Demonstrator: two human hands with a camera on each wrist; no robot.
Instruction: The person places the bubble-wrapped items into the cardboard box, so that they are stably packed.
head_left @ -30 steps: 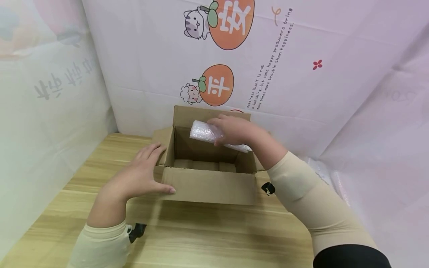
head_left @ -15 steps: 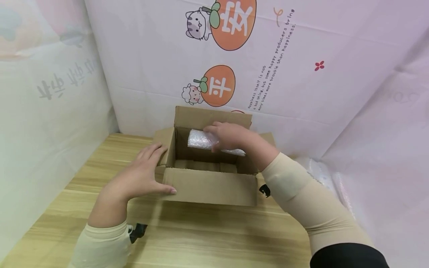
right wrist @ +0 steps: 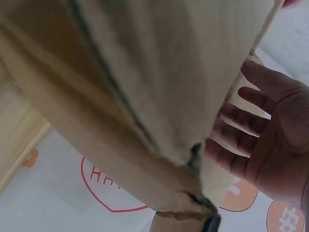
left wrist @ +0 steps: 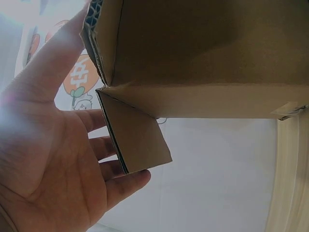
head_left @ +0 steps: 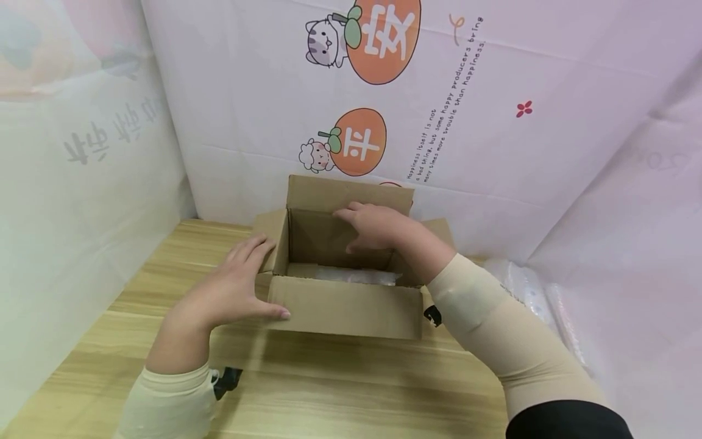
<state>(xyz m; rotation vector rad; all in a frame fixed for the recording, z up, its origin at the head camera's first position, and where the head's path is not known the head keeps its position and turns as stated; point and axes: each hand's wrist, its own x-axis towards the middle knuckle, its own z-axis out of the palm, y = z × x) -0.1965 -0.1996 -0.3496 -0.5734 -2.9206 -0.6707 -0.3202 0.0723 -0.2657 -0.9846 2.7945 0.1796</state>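
An open cardboard box (head_left: 345, 311) stands with its flaps folded out, near the back of the table. At its left side my left hand (head_left: 233, 283) rests, fingers on the left flap (head_left: 269, 228) and thumb against the front flap. In the left wrist view the fingers (left wrist: 128, 186) lie behind a flap. A bubble-wrapped bundle (head_left: 356, 276) lies on the box floor, partly hidden by the front wall. Over the opening hovers my right hand (head_left: 378, 227), fingers loosely extended and holding nothing. In the right wrist view its open palm (right wrist: 280, 130) shows beyond the box edge.
More bubble-wrapped pieces (head_left: 529, 292) lie at the right, by the cloth side wall. A printed white cloth (head_left: 466, 122) hangs right behind the box. Small black pieces (head_left: 227, 382) show beside the left wrist and near the right forearm (head_left: 433, 315).
My right hand lowered the bubble-wrapped bundle into the box and let it go; the bundle dropped to the floor of the box. The left hand stayed at the flap.
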